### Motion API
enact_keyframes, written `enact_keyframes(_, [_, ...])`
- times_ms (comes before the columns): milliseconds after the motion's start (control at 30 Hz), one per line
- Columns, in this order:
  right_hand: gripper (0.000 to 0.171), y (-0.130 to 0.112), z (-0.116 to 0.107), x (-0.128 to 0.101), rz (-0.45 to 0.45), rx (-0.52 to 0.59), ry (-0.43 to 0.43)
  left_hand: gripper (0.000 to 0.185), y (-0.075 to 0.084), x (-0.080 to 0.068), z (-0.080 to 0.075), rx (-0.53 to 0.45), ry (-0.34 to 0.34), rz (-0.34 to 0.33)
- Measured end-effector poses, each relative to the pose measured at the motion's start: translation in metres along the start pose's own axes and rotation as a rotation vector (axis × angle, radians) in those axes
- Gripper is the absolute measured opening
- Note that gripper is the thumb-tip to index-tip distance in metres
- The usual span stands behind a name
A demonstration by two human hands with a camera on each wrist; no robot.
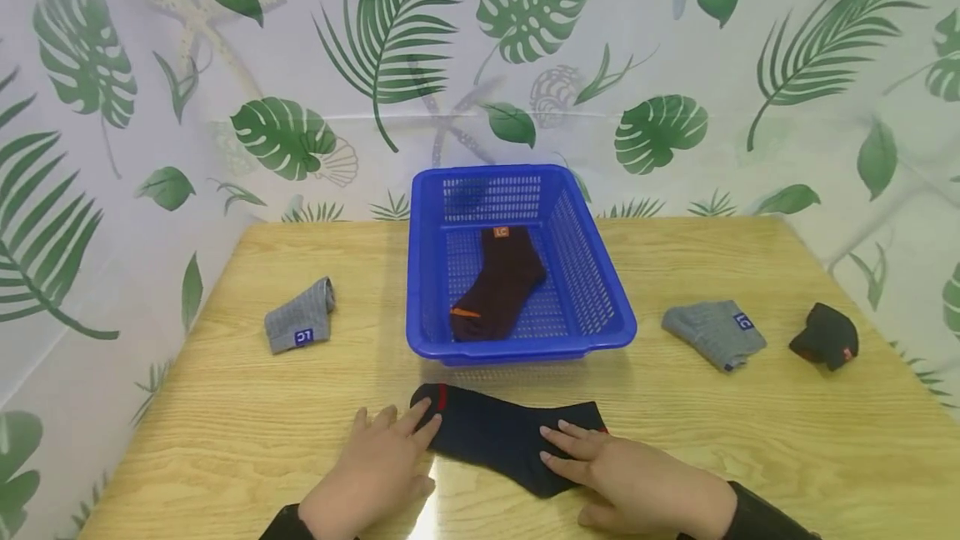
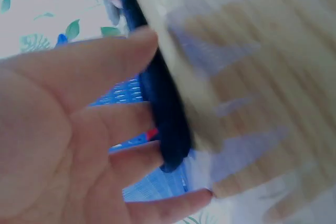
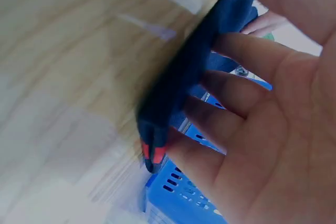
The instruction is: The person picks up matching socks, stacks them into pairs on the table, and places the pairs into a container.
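— Pressing flat on the navy sock (image 1: 502,437) with both hands: is that where you are?

— Yes. My left hand (image 1: 375,473) lies on the bench (image 1: 225,423) with its fingers (image 2: 113,124) straight and spread, the tips touching the sock's red-striped end. My right hand (image 1: 630,482) rests on the other end, its fingers (image 3: 236,98) straight too, a little apart. Neither hand grips anything.

— And where does the sock lie?

— Stretched out on the bench just in front of the blue basket (image 1: 600,307), close to its near rim but outside it.

— What looks done so far?

— One dark maroon sock (image 1: 501,282) with an orange label already lies inside the basket. I judge that as the only piece put away.

— What is left?

— Quite a lot, by my reckoning. The navy sock is flat under my hands and not yet in the basket. A folded grey sock (image 1: 302,317) sits well to the left of the basket, another grey sock (image 1: 714,332) to its right, and a bunched black sock (image 1: 825,335) lies beyond that one, near the bench's right edge. None of those three is touched.

— So early going?

— I would say so: one in, one in hand, three waiting.
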State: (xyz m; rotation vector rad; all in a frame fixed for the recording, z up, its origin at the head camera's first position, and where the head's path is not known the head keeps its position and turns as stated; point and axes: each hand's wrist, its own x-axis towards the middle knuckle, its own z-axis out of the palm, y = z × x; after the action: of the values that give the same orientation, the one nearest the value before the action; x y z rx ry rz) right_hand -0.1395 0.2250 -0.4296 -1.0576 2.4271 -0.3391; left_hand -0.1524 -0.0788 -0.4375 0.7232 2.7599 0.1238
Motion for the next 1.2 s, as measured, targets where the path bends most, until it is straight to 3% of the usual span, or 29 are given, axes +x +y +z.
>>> enact_keyframes(67, [0.062,-0.002,-0.001,0.003,-0.006,-0.018,0.023,0.064,0.006,0.001,-0.001,0.006,0.02,0.025])
enact_keyframes(200, [0.078,-0.011,0.001,0.02,-0.02,-0.088,0.09,0.071,0.026,0.018,0.0,0.082,0.088,0.173])
enact_keyframes(300, [0.092,-0.013,0.006,0.03,0.006,-0.096,0.048,0.082,0.033,0.032,0.003,0.069,-0.001,0.23])
enact_keyframes(400, [0.095,-0.009,0.014,0.033,0.042,-0.079,-0.025,0.091,0.029,0.036,0.006,0.041,-0.15,0.205])
enact_keyframes(500, [0.091,0.0,0.02,0.029,0.04,-0.072,-0.063,0.094,0.019,0.033,0.006,0.064,-0.234,0.201])
enact_keyframes(633, [0.087,0.012,0.022,0.019,0.01,-0.053,-0.081,0.095,0.006,0.029,0.004,0.123,-0.269,0.23])
enact_keyframes(867, [0.083,0.031,0.029,0.007,-0.042,-0.006,-0.065,0.097,-0.007,0.023,0.005,0.144,-0.263,0.256])
enact_keyframes(1033, [0.073,0.035,0.017,-0.009,-0.04,0.081,0.048,0.096,-0.002,0.024,0.006,0.117,-0.212,0.296])
enact_keyframes(1133, [0.055,0.05,-0.004,-0.032,0.014,0.126,0.221,0.091,0.002,0.025,0.003,0.034,-0.154,0.307])
enact_keyframes(1200, [0.043,0.071,-0.022,-0.052,0.09,0.092,0.352,0.086,0.002,0.024,0.001,-0.029,-0.106,0.294])
